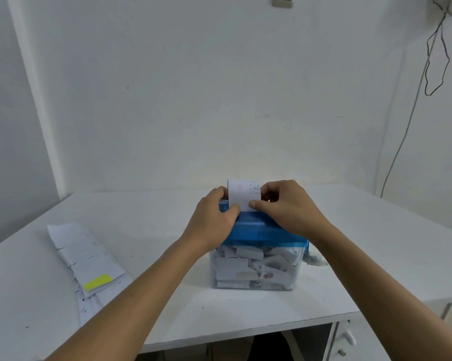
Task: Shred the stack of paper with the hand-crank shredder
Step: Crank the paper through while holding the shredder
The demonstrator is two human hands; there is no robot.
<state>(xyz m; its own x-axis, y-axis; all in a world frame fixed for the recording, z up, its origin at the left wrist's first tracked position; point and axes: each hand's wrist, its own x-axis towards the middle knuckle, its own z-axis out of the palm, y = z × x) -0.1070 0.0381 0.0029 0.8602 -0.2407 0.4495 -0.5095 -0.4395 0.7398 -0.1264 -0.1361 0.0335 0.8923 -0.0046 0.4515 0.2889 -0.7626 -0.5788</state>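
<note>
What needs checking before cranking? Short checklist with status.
1. Slip stands upright in the slot of the shredder lid: ok.
2. Slip held steady: left hand and right hand both pinch it: ok.
3. Fingers clear of the slot: both thumbs sit right at it: not ok.
4. Hand on the crank: none, and it is mostly hidden by the right forearm: not ok.
5. Room in the clear bin: shreds reach up to the lid: not ok.
6. Remaining stack lies on the table left of the shredder: ok.

Shredder lid point(253, 227) glossy blue plastic; bin point(256, 269) clear plastic; table point(167, 295) matt white.
</note>
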